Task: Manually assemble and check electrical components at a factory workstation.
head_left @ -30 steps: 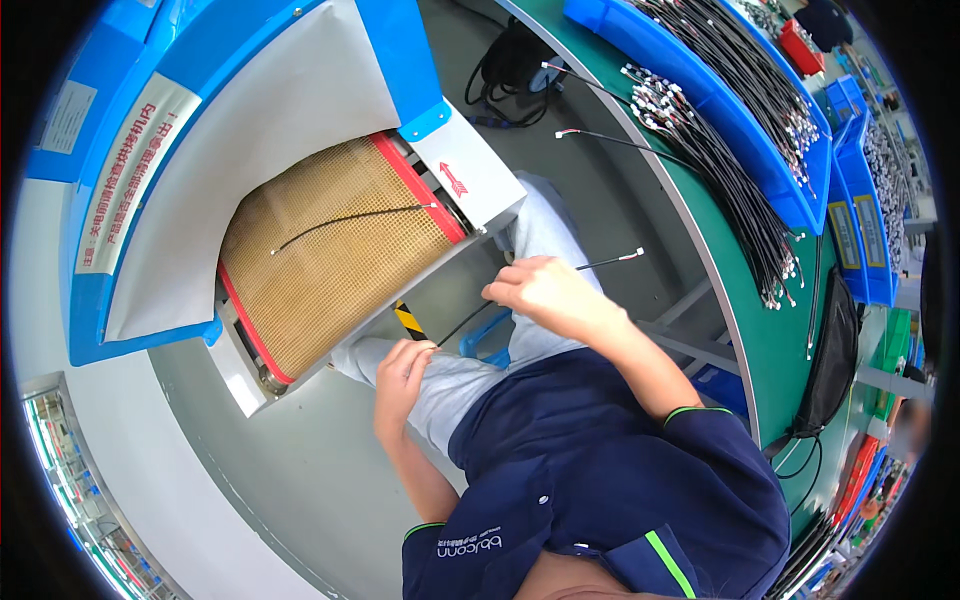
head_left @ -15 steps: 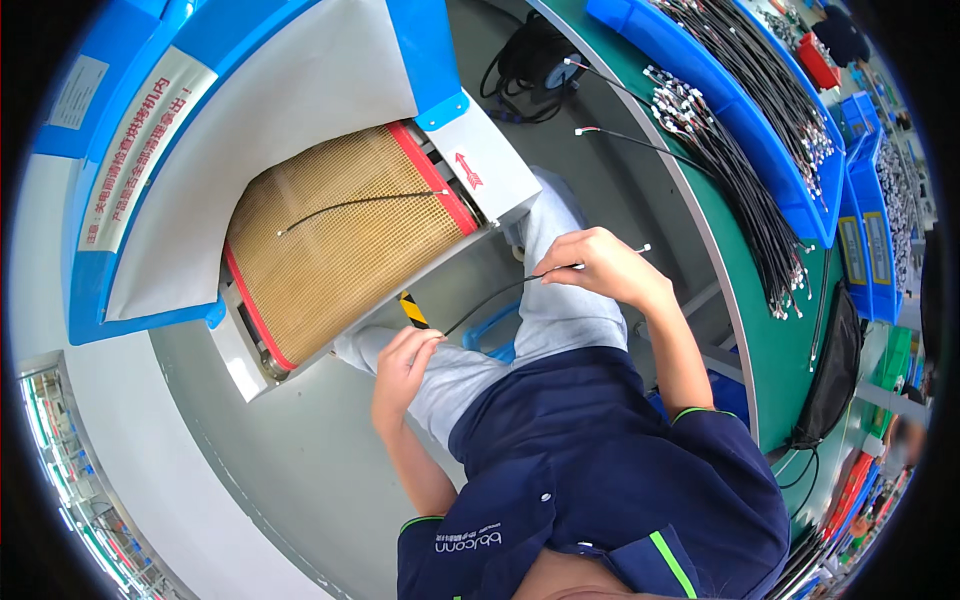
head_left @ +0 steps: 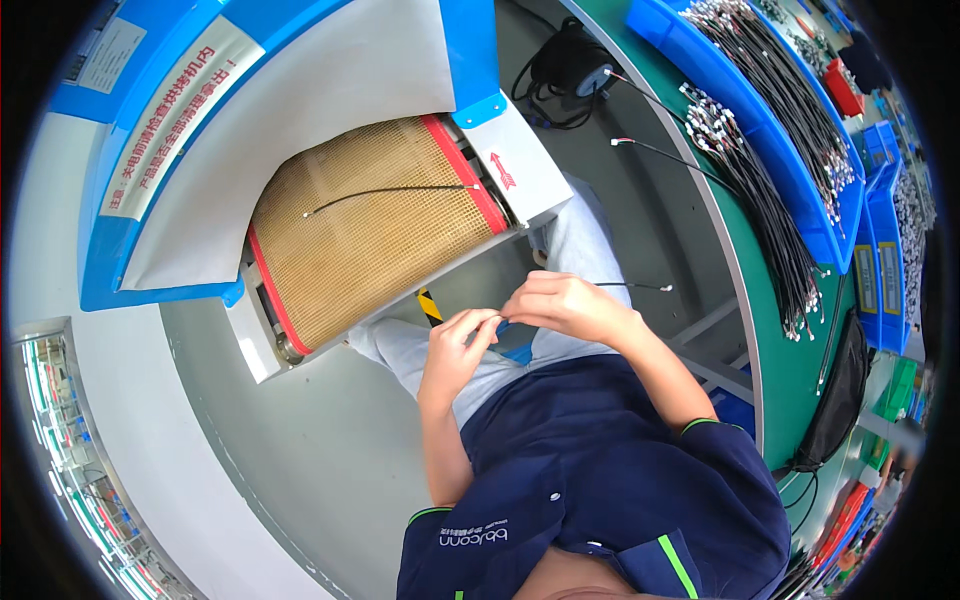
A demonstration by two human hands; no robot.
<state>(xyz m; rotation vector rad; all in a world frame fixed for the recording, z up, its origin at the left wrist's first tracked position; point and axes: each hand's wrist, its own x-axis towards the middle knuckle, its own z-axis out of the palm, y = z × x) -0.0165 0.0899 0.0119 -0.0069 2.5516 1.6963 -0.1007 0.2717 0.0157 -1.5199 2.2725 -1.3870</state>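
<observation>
A thin black cable (head_left: 635,286) with a small white connector on its end sticks out to the right from my right hand (head_left: 568,303). The fingers of that hand are closed on it. My left hand (head_left: 455,352) is pinched at the cable's other end, close against the right fingertips. Both hands are over my lap, and the fingers hide most of the cable and its left end. Farther off, another black cable (head_left: 400,188) lies across the tan mesh conveyor belt (head_left: 400,255).
The belt runs under a blue and white machine hood (head_left: 280,100). To the right stands a green-topped table (head_left: 745,330) with a pile of black cables (head_left: 765,210) and blue bins (head_left: 845,215). A black coil (head_left: 560,70) lies behind. A black bag (head_left: 840,390) hangs near the table.
My hands have come together; the cable stretched between them before is now mostly covered, with a longer tail out to the right. The whole view has shifted slightly.
</observation>
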